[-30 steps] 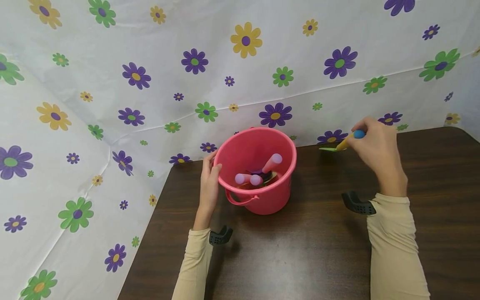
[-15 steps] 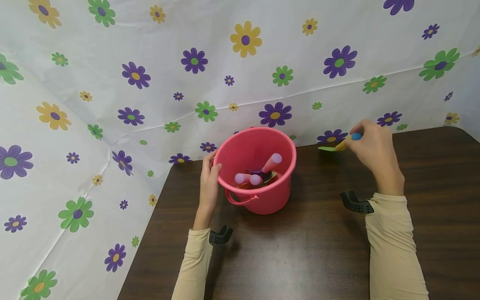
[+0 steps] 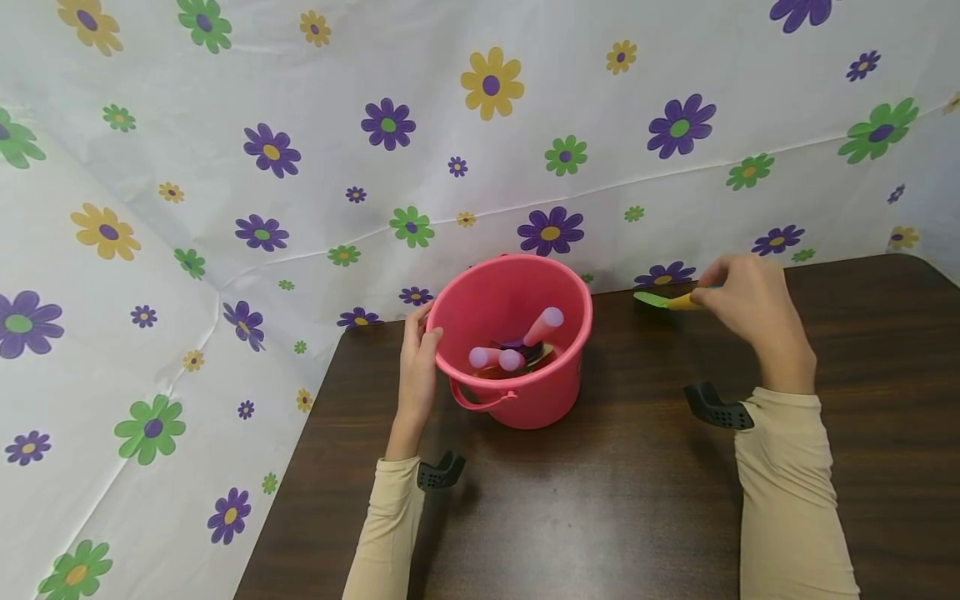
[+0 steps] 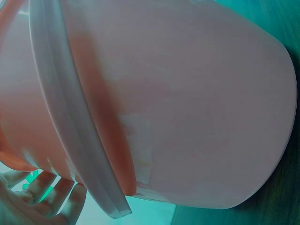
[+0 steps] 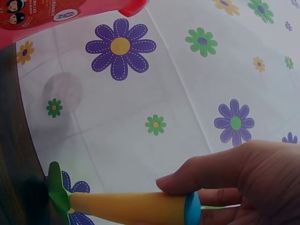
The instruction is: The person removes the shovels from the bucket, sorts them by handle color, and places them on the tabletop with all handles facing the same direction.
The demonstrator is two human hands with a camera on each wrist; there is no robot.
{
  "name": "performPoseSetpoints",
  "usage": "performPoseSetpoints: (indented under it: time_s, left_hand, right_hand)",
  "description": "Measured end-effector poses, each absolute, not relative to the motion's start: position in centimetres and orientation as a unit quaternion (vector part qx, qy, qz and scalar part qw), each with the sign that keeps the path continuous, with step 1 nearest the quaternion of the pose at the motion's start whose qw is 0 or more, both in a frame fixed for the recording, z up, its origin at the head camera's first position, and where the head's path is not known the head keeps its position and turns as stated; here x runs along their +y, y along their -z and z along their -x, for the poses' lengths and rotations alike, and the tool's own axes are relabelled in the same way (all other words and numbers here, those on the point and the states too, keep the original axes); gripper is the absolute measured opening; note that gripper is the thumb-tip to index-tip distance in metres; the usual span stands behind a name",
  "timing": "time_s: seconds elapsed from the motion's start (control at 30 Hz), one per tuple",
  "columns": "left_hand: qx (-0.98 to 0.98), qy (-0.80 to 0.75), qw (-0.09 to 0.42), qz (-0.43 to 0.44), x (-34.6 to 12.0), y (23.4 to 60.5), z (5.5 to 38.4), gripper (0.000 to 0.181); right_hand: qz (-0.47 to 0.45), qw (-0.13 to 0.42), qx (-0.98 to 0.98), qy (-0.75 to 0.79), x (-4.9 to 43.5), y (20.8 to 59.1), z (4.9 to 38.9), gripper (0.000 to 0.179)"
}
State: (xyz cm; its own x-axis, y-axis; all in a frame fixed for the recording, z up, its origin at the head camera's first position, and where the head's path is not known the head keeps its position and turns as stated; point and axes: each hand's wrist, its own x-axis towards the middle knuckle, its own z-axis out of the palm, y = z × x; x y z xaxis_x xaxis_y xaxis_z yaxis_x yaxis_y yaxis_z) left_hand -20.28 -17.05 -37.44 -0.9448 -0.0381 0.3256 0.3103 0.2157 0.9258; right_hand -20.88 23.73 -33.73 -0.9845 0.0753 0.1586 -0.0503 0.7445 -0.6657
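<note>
A pink bucket point(image 3: 551, 396) stands on the dark wooden table. My left hand point(image 3: 418, 367) grips its left rim, thumb over the edge; the left wrist view shows several fingers point(image 4: 72, 201) along its outside. Inside the bucket lie toy tools with pink, lilac-ended handles point(image 3: 543, 326), their lower parts mostly hidden. To the right, near the table's back edge, my right hand point(image 3: 753, 312) pinches a small toy shovel point(image 3: 682, 302) by its yellow handle. In the right wrist view, the shovel's green blade point(image 5: 57, 192) points away from the hand and its blue end point(image 5: 191, 209) shows beside the fingers.
A white flowered sheet point(image 3: 345, 158) hangs behind the table and along its left side. The bucket's handle point(image 3: 480, 402) hangs down at its front left. Bare wooden table point(image 3: 585, 508) spreads in front of the bucket and to its right.
The toy shovel has tipped from slanting to nearly level, its blue end dropping behind my right fingers. My right hand has sunk slightly. My left hand and the bucket stay put.
</note>
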Motion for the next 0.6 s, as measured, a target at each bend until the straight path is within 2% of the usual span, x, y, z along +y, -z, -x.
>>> performPoseSetpoints:
  time_s: [0.4, 0.6]
  left_hand:
    - [-0.765, 0.622, 0.141, 0.092, -17.0, 37.4, 20.2, 0.052]
    - [-0.766, 0.621, 0.141, 0.09, -16.9, 37.5, 20.2, 0.051]
  right_hand:
    - [0.002, 0.043, -0.932, -0.359, 24.4, 34.0, 20.8, 0.026]
    - [0.002, -0.002, -0.934, -0.357, 24.9, 34.1, 21.0, 0.029]
